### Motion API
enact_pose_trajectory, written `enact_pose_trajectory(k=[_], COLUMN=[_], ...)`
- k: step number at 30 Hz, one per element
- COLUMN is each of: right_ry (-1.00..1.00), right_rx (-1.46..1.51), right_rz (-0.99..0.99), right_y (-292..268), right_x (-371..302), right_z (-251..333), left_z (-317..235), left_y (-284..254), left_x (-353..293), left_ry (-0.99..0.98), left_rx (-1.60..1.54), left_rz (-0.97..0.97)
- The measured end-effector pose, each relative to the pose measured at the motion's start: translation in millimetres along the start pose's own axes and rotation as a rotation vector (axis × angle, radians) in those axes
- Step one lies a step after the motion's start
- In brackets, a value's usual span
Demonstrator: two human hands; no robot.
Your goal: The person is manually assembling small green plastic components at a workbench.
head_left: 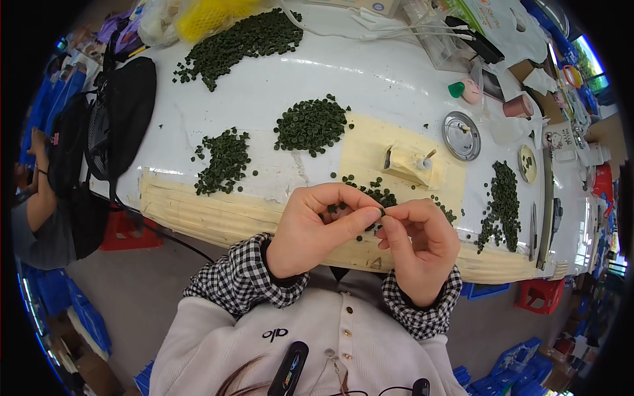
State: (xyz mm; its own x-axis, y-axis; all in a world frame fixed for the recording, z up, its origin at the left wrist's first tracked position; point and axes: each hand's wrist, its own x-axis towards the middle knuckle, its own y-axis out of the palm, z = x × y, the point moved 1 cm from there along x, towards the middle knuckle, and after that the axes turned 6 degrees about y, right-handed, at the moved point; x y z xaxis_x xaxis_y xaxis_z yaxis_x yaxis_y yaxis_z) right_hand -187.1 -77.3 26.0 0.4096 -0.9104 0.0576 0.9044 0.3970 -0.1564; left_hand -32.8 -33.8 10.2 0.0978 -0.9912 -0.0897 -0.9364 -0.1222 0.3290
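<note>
My left hand (307,228) and my right hand (426,247) meet above the table's front edge, fingertips pinched together. Between the two thumbs and forefingers is a small dark green round piece (382,212), mostly covered by the fingers. More such pieces (380,195) lie loose on the table just behind my hands, partly hidden by them. Beyond these stands a block wrapped in cream tape (406,165) with a small upright peg. One heap of green pieces (310,125) sits behind my left hand, and a smaller heap (224,162) lies to its left.
A large heap (244,43) spreads at the back left; another (502,208) lies at right beside metal tweezers (533,231). A round metal lid (461,136), a pink cup (518,106) and cables (396,31) are farther back. A black bag (125,119) rests at left, near another person's arm (43,178).
</note>
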Motion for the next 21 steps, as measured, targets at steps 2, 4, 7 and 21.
enact_pose_trajectory(k=[2, 4, 7, 21], right_ry=[-0.050, -0.035, 0.065, -0.026], right_rx=[-0.066, -0.072, 0.061, -0.089], right_rz=[-0.010, -0.018, -0.045, -0.091], right_y=[-0.2, -1.0, 0.8, -1.2], right_x=[0.4, -0.1, -1.2, -0.7], right_z=[-0.5, -0.9, -1.3, -3.6], left_z=[-0.1, -0.1, -3.1, 2.8], left_y=[0.2, 0.3, 0.8, 0.4], left_x=[-0.2, -0.1, 0.0, -0.3], left_ry=[-0.003, 0.001, -0.003, -0.022], left_rx=[0.013, 0.035, 0.072, 0.060], left_rz=[-0.001, 0.007, 0.016, 0.039])
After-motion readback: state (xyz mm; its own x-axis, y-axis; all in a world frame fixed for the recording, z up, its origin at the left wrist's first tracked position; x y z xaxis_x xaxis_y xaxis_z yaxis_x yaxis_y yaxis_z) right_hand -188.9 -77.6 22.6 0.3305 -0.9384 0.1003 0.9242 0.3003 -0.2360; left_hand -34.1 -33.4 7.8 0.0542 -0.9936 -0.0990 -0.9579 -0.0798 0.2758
